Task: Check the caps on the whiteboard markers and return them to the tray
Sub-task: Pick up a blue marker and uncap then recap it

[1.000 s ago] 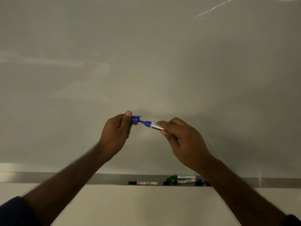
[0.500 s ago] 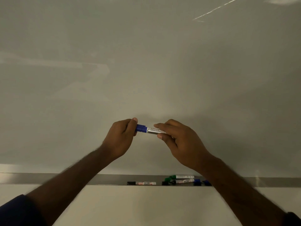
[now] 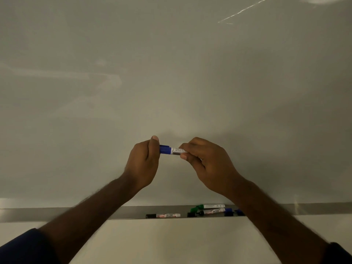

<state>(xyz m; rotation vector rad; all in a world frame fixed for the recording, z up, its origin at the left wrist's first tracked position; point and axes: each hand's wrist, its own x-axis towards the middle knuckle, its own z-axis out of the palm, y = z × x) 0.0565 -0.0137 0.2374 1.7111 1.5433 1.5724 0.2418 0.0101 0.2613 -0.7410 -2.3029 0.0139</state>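
Observation:
I hold a blue whiteboard marker point(image 3: 174, 150) level in front of the whiteboard, with its blue cap seated on the barrel. My left hand point(image 3: 142, 164) grips the capped end. My right hand point(image 3: 205, 164) pinches the white labelled barrel and hides its far end. Below, the metal tray point(image 3: 131, 212) holds a black-capped marker point(image 3: 163, 215), a green marker point(image 3: 208, 207) and another black-capped marker point(image 3: 209, 212). A blue piece point(image 3: 228, 212) lies beside them, partly behind my right forearm.
The whiteboard point(image 3: 171, 73) fills the view above the tray, bare except for faint smears and a light streak at the top right. A pale wall point(image 3: 171, 241) runs below the tray. The left stretch of the tray holds no markers.
One second ago the cap was off and the blue tip showed between my hands. The cap has since been pushed onto the marker, and my hands have drawn closer together.

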